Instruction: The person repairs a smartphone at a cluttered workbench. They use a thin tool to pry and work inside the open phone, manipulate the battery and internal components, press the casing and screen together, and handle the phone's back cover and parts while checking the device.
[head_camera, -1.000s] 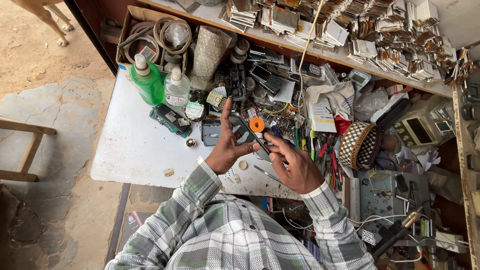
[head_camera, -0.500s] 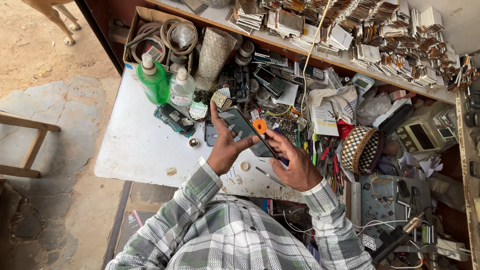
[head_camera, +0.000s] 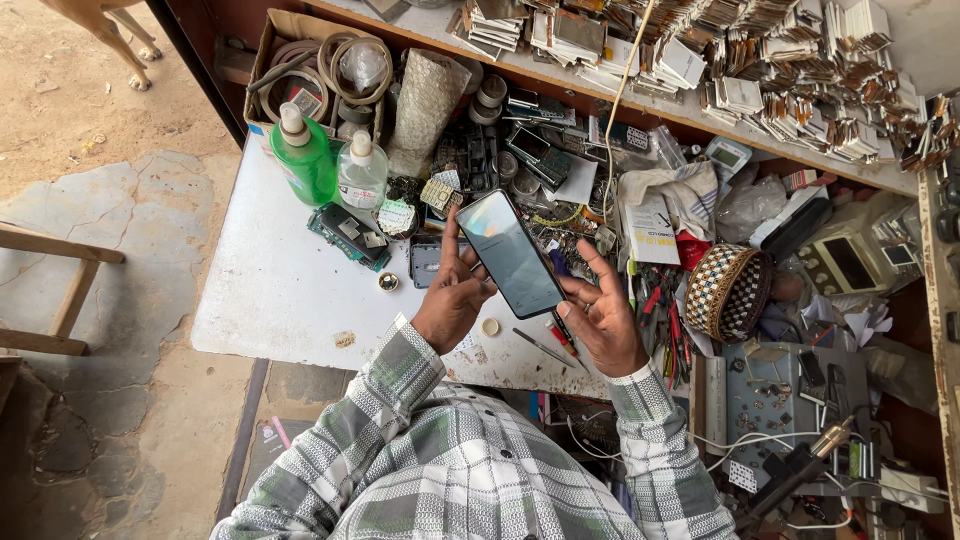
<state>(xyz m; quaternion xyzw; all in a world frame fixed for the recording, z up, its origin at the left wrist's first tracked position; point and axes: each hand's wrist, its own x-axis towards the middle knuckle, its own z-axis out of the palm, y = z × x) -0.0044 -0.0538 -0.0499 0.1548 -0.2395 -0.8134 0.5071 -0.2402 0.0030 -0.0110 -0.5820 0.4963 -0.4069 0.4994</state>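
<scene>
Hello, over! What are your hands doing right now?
Left hand and right hand both grip phone, screen up, above white table. Tools lie underneath.

We see a slim smartphone with a dark, glossy screen facing up, tilted diagonally, raised above the cluttered white workbench

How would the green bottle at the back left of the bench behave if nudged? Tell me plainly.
The green bottle stands upright, tall and narrow with a white pump top, so a push high up would probably tip it. Its plastic looks smooth, likely slippery to grip. The clear bottle stands close beside it, so a sideways fall would probably knock that too.
</scene>
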